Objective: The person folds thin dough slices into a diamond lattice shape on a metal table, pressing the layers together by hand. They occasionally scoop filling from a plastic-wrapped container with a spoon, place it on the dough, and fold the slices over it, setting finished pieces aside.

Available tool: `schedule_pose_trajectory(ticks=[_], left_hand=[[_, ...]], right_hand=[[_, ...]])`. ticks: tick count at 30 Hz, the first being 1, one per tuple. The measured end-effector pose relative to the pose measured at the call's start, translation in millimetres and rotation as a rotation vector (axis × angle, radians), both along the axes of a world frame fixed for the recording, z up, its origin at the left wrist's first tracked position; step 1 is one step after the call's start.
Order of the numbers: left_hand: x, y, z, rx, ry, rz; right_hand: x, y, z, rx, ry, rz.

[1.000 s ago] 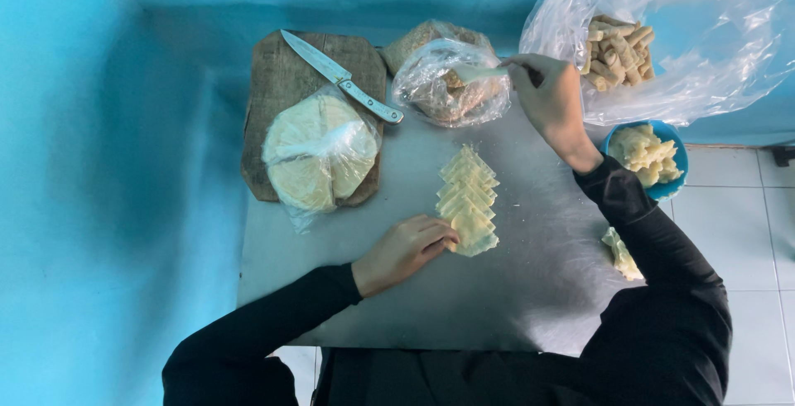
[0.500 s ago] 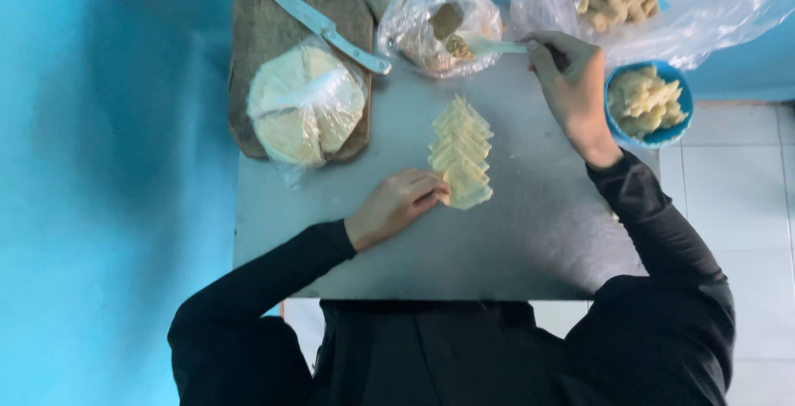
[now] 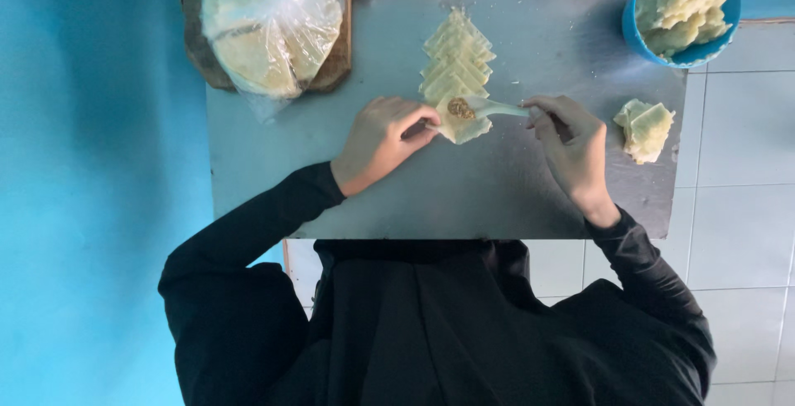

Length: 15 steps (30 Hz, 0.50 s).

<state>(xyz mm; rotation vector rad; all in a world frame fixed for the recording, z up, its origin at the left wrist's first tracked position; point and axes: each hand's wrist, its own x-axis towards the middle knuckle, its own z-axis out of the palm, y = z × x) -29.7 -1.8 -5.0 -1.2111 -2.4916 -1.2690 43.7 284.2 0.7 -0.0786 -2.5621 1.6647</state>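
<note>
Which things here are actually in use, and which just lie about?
In use:
right hand holding small white spoon of brownish filling
left hand on row of pale dough squares

Lying about:
blue bowl
bagged round dough sheets
wooden board
folded pale pieces

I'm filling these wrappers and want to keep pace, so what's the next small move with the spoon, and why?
Probably tip the spoon so the filling drops onto the nearest wrapper. The right hand holds the loaded spoon right over it, and the left hand pins that wrapper's edge.
</note>
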Motion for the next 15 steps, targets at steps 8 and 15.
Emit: schedule_pose_trajectory(ticks=[8,15], left_hand=[[1,4,2,0.057,-0.149,0.047],[1,5,2,0.06,-0.19,0.07]], right_hand=[[12,-3,-9,0.302,0.272,0.044],[18,-3,-21,0.43,0.362,0.057]])
